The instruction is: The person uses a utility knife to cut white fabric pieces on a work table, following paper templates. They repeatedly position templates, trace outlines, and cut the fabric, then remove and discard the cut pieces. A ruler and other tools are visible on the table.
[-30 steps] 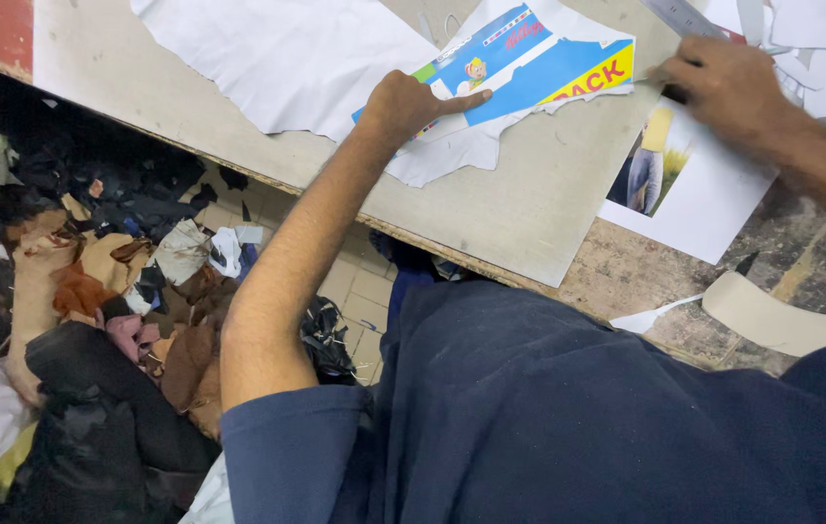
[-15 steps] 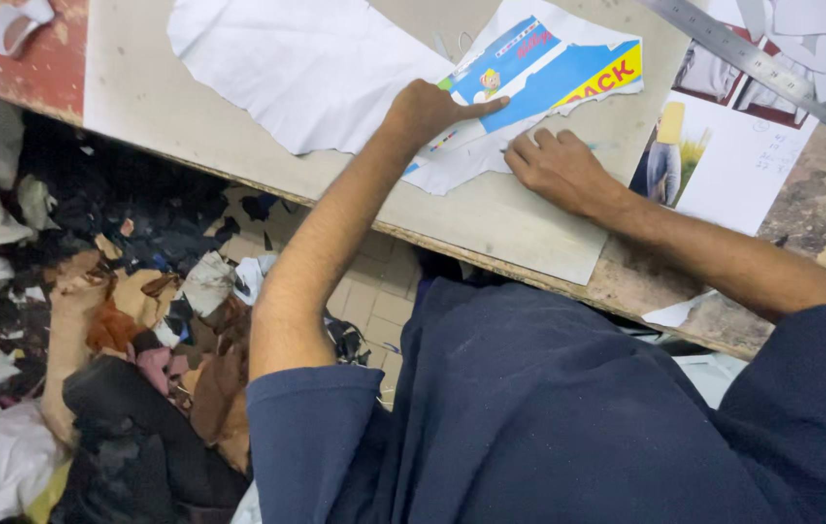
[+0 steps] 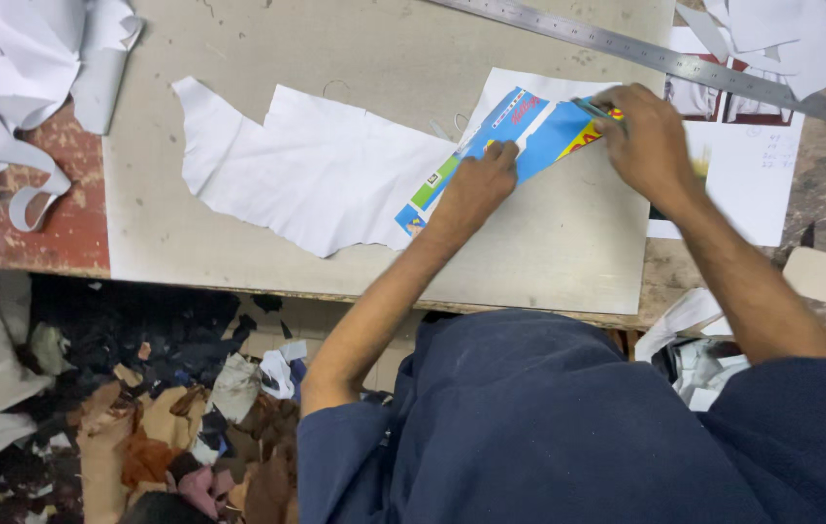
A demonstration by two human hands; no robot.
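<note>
1. One printed card [image 3: 520,136], mostly blue with green, yellow and red patches, lies tilted on the grey board [image 3: 335,39], its lower end overlapping a white sheet [image 3: 316,175].
2. The left hand [image 3: 476,184] lies flat on the card's lower half, fingers pressed together and bearing down on it.
3. The right hand [image 3: 646,141] sits at the card's upper right corner, fingers curled and pinching a thin tool [image 3: 595,109] against the card; it may be a pen or a blade, the view is too small to tell which.
4. The white sheet has a ragged, irregular outline and spreads left from the card across the board.
5. A long steel ruler [image 3: 646,53] lies slantwise just above the right hand, crossing the board's upper right corner.
6. Just right of the board, a white paper with photos [image 3: 753,175] rests on the worn wooden table [image 3: 64,223].
7. White strips and offcuts [image 3: 15,87] pile at the table's left end.
8. Below the table edge, scraps of brown, black and pink material [image 3: 170,427] cover the floor.
</note>
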